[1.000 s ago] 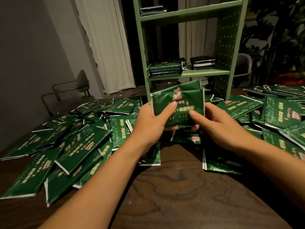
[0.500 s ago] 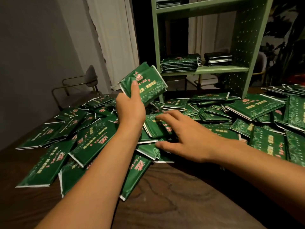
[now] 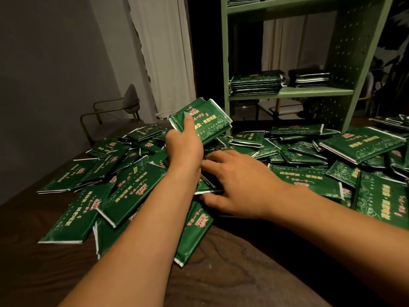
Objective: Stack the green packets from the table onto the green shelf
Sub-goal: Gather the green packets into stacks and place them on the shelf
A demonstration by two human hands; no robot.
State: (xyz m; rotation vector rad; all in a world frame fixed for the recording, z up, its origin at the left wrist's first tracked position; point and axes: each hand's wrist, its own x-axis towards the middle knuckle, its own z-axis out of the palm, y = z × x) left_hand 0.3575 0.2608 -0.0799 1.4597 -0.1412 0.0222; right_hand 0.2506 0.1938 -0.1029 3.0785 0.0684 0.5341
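Left hand [image 3: 184, 149] is gripping a small bunch of glossy green foil packets [image 3: 204, 120], thumb flat on the front, raised over the heap toward the table's far edge; can't count how many are in the bunch. Right hand [image 3: 240, 185] is spread over the scattered green packets [image 3: 132, 189] in the middle of the dark wood-grain table [image 3: 221, 273], fingertips and thumb touching one half hidden under the left wrist, so whether it's actually pinched is hard to tell. The pale green pegboard-sided shelf [image 3: 292, 91] stands at the far edge, top cut off, with two flat packet stacks [image 3: 256, 83] on its lower board. Grey chair [image 3: 130, 100] and white curtain [image 3: 163, 52] sit behind the table's far left
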